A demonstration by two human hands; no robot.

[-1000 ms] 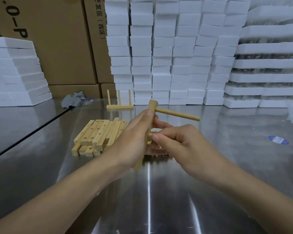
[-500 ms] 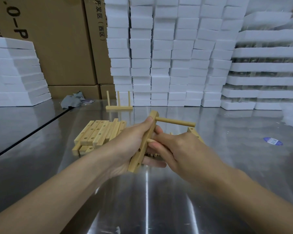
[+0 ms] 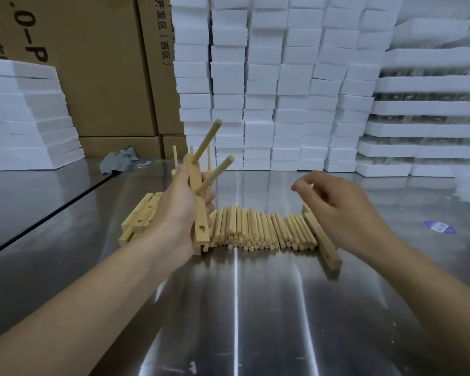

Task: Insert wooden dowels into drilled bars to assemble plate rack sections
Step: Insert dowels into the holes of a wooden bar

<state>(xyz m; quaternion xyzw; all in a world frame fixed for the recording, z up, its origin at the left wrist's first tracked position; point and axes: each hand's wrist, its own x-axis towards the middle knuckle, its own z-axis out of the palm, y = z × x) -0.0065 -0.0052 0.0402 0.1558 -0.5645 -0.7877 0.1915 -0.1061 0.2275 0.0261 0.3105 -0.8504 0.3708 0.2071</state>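
Head view: my left hand (image 3: 178, 210) grips bar (image 3: 200, 210) upright. Two dowels (image 3: 207, 141) seated, jutting away. Lowest hole bare, facing me; I judge third goes there. Right hand (image 3: 347, 213) empty, fingers loosely curled, above dowel pile (image 3: 255, 226). No box: pile lies loose on bench (image 3: 236, 308), penned by loose bar (image 3: 324, 244) at right.

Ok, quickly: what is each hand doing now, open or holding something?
Left hand: grips the bar, which has two dowels in it.
Right hand: open, fingers loosely curled, holds nothing.
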